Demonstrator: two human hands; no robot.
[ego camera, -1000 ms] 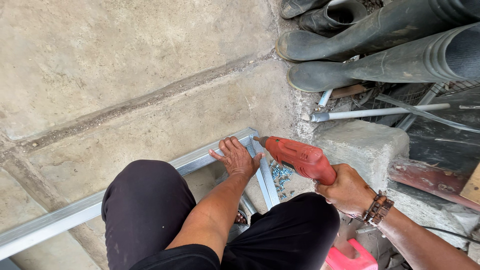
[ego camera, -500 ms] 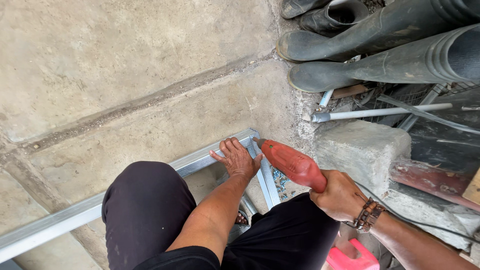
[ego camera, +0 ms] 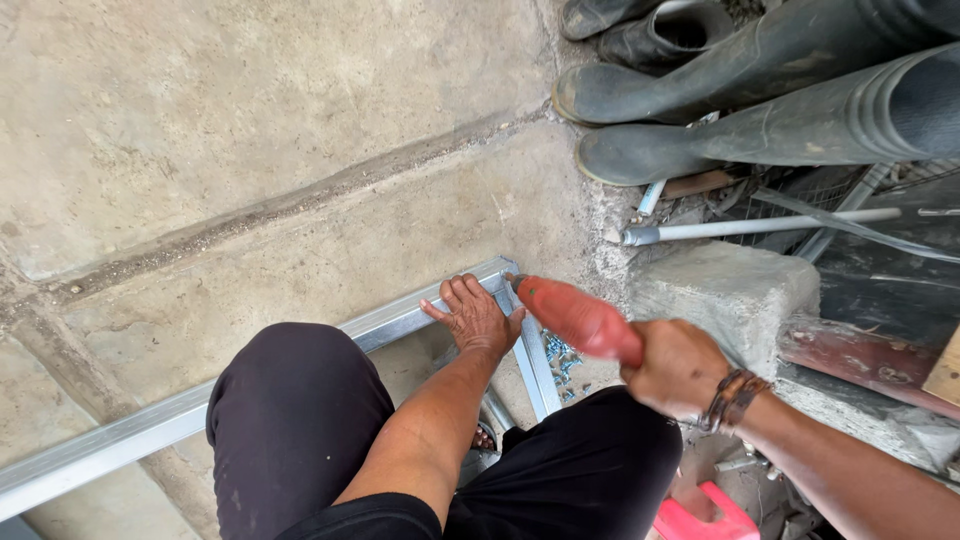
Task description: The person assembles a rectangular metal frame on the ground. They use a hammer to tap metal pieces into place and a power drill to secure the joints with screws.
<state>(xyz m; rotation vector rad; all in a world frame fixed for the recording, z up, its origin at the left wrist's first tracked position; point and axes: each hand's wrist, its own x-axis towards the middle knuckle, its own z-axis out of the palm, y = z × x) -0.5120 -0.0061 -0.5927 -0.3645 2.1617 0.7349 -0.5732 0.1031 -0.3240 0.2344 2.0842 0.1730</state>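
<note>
Metal framing (ego camera: 400, 322), pale grey and channel-shaped, lay on the concrete floor (ego camera: 250, 150), one long length running from the lower left up to a corner where a shorter piece (ego camera: 532, 360) turned back toward the person. The left hand (ego camera: 475, 315) lay flat on that corner, its fingers (ego camera: 462, 293) spread and pressed down on the metal. The right hand (ego camera: 675, 365) was wrapped around the rear of a red power drill (ego camera: 575, 315), fingers closed on its body, and the drill's tip sat at the corner just beside the left hand. A dark beaded bracelet (ego camera: 732, 398) circled the right wrist. Small blue-grey screws (ego camera: 560, 355) lay scattered on the floor under the drill, beside the shorter piece. The person crouched over the work, both knees in dark trousers (ego camera: 290, 420) framing the left forearm. To the right stood a rough concrete block (ego camera: 725, 290), with a grey pipe (ego camera: 750, 228) lying above it. Dark rubber boots (ego camera: 760, 120) lay on their sides along the upper right. Something pink and plastic (ego camera: 700, 520) showed at the bottom edge.
</note>
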